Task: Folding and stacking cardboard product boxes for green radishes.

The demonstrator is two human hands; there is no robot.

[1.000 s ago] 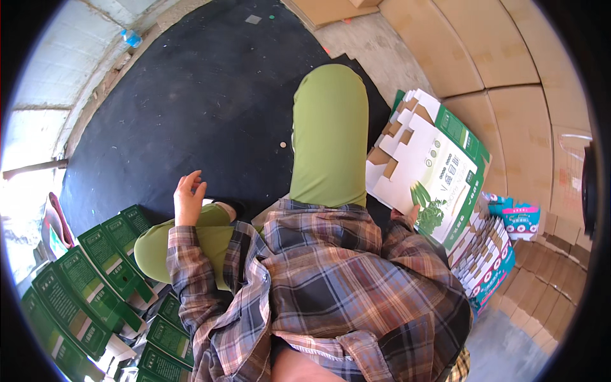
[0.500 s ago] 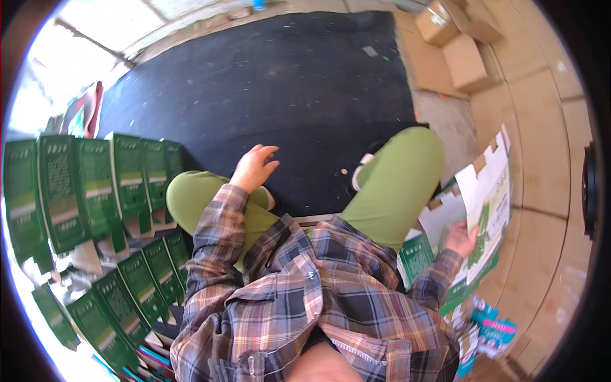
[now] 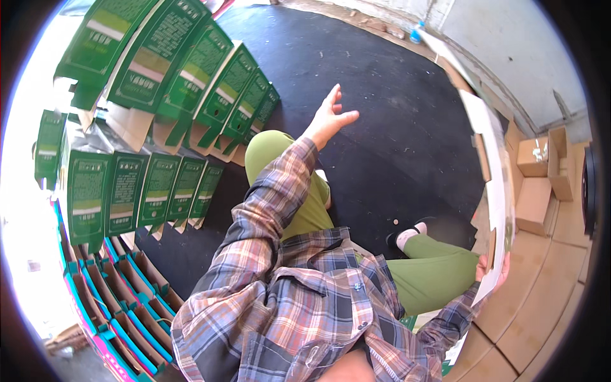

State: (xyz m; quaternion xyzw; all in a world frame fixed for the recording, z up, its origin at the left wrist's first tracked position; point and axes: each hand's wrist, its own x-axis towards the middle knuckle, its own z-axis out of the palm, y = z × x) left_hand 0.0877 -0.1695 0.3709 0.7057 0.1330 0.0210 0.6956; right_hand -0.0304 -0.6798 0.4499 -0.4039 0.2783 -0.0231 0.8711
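Observation:
My right hand (image 3: 501, 271), at the right, grips a flat cardboard carton blank (image 3: 489, 159) by its lower part. The blank stands up nearly edge-on, its white inner side toward me and notched flaps along its edge. Part of the fingers is hidden behind it. My left hand (image 3: 328, 120) is held out over the black mat (image 3: 407, 127), fingers stretched, thumb apart, with nothing in it. Nearest to that hand is the end of a row of folded-up green cartons (image 3: 210, 76), their bottom flaps hanging loose.
A second row of green cartons (image 3: 124, 191) stands below the first at the left. Under them are open teal and pink boxes (image 3: 121, 286). Brown cardboard boxes (image 3: 538, 191) lie at the far right. A pale wall (image 3: 515, 51) rises at the back.
The view has swung to the left. The right hand has raised the carton blank and turned it nearly edge-on. The left hand has reached farther forward, still empty.

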